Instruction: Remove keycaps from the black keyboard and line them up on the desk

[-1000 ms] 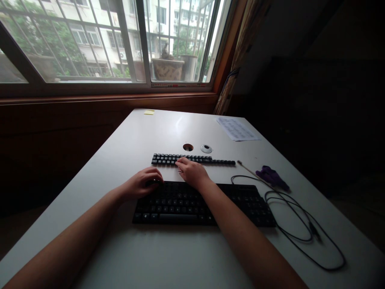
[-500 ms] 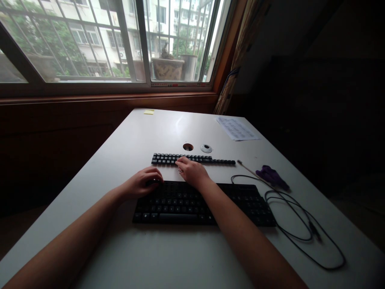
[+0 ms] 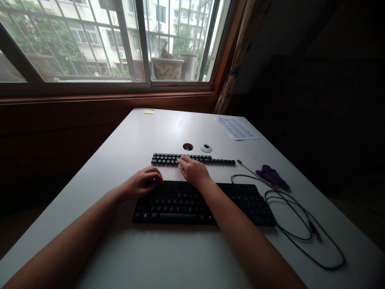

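Observation:
A black keyboard (image 3: pixel 180 216) lies flat on the white table, with several of its upper keys bare or too dark to make out. My left hand (image 3: pixel 147 180) curls over its upper left corner, fingers bent and thumb tucked below, gripping that edge. Beyond the keyboard, loose black keycaps (image 3: pixel 164 157) are lined up in rows. My right hand (image 3: pixel 192 170), wearing a ring, reaches across the keyboard to these rows. Its thumb and forefinger are pinched at a keycap in the front row, which the fingers partly hide.
A coiled black cable (image 3: pixel 300 237) lies right of the keyboard, near a thin brush-like stick (image 3: pixel 248 168) and a purple cloth (image 3: pixel 272 176). Printed papers (image 3: pixel 237 129), a yellow sticky note (image 3: pixel 148 112), a round hole (image 3: pixel 188 147) and its grey cover (image 3: pixel 206 148) are farther back.
My right hand has shifted very slightly to the right and away along the keycap rows. My left hand stays at the keyboard's corner.

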{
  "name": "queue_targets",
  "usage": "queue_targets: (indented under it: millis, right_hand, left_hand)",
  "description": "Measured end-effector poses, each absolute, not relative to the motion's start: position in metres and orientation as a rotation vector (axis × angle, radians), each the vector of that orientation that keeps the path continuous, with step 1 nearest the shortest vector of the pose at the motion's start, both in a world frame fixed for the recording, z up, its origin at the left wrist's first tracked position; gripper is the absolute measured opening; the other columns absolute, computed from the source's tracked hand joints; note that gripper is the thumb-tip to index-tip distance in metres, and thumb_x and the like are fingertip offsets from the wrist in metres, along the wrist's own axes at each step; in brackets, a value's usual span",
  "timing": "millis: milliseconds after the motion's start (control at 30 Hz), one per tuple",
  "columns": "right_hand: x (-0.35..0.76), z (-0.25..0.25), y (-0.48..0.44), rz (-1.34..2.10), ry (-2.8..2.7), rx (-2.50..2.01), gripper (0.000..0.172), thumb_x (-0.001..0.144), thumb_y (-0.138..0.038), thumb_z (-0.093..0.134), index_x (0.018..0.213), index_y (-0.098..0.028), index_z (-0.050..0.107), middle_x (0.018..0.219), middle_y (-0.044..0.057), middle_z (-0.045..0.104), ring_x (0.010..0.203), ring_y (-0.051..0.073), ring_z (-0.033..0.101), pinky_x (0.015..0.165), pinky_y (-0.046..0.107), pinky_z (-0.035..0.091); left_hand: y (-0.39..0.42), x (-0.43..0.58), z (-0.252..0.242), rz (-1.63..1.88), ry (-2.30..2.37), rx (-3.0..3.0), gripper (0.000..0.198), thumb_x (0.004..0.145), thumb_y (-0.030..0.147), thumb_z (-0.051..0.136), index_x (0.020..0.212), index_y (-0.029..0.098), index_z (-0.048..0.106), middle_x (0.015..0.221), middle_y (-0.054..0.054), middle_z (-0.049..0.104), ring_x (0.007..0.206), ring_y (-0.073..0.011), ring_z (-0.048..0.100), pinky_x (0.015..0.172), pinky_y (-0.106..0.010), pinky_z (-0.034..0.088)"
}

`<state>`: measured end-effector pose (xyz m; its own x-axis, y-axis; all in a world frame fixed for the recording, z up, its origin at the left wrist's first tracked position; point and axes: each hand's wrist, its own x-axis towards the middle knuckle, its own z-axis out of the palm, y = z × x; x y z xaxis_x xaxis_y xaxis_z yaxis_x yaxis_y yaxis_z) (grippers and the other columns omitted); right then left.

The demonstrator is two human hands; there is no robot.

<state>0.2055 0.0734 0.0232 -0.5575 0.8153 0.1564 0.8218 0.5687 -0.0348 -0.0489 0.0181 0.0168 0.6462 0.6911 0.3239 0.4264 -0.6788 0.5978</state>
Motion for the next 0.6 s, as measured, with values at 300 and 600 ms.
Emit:
queue_targets:
  millis: [300,600]
  right_hand:
    - [0.2039,0.0261,0.0719,-0.069,-2.647,-1.481,0.041,0.096,-0.029,0.044,0.136,-0.027,0.053,0.131,0.010,0.057,0.098,0.023,0.066,0.079,0.033,0.053]
    - [0.2045,0.0245,0.0731,-0.029,-2.686,-1.484,0.044,0.096,-0.032,0.044,0.139,-0.032,0.052,0.128,0.008,0.058,0.097,0.023,0.066,0.079,0.034,0.053]
  left_hand:
    - [0.0178,-0.0479,0.0172,0.762,0.868,2.394,0.018,0.093,0.022,0.055,0.105,0.017,0.068,0.102,-0.011,0.064,0.095,-0.0213,0.060,0.087,-0.035,0.052]
    - [0.0183,-0.0488,0.0159,0.745,0.879,2.390,0.017,0.093,0.022,0.055,0.105,0.018,0.067,0.103,-0.010,0.064,0.096,-0.0213,0.060,0.088,-0.035,0.051]
